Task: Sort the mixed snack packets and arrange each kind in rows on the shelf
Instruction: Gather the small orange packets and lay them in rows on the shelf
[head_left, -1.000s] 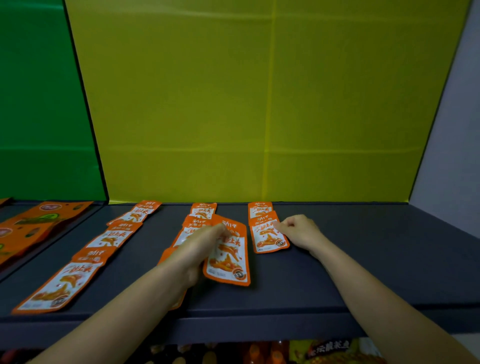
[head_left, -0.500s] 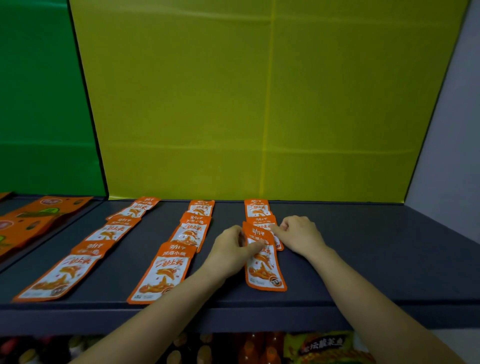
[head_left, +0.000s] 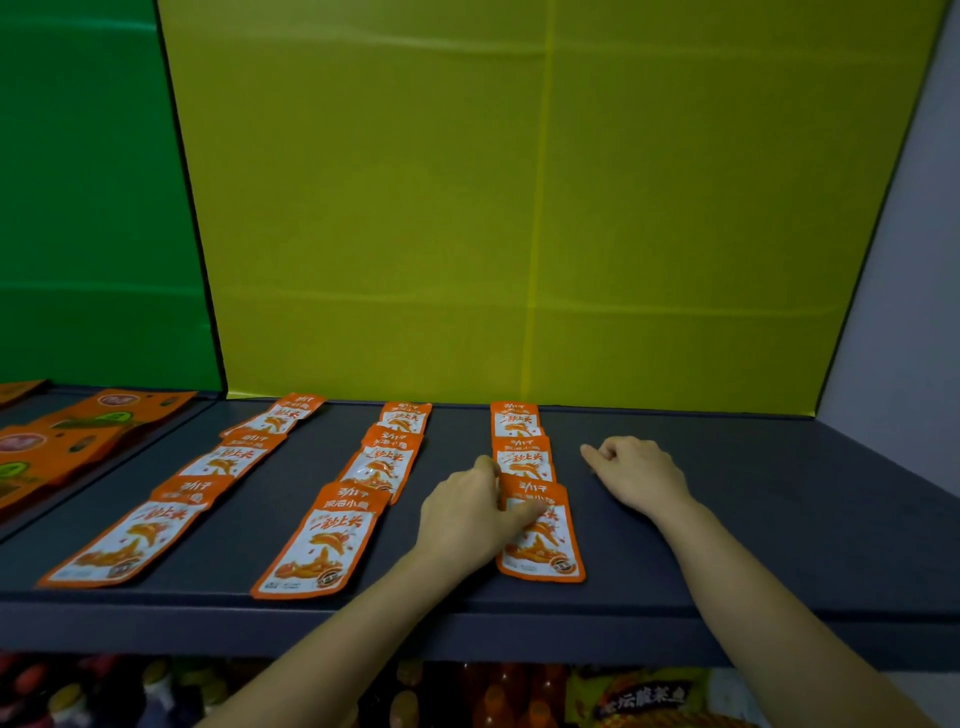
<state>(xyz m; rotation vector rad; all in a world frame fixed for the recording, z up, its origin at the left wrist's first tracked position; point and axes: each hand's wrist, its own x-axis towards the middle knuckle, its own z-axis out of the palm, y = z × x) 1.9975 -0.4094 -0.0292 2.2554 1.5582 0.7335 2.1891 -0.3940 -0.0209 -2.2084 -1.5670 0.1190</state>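
Two bare hands are observed over a dark shelf. The fingers of the left hand are drawn together and laid on the left edge of the front packet of the right-hand row; whether the packet is pinched or only pressed flat cannot be determined. The fingers of the right hand are curled loosely inward, nothing being held, with the fingertips resting on or just above the bare shelf, just to the right of the same row.

The front packet is seen lying flat near the shelf's front edge, its top overlapping the middle packet, behind which a rear packet is placed close to the yellow back panel.

A centre row of three like orange packets is noted to the left of the left hand, each overlapping the one behind. A left row of three more is laid further left, angled toward the rear.

Larger orange packets of another kind are recorded on the adjoining section, in front of a green panel. Assorted goods are partly visible below the shelf.
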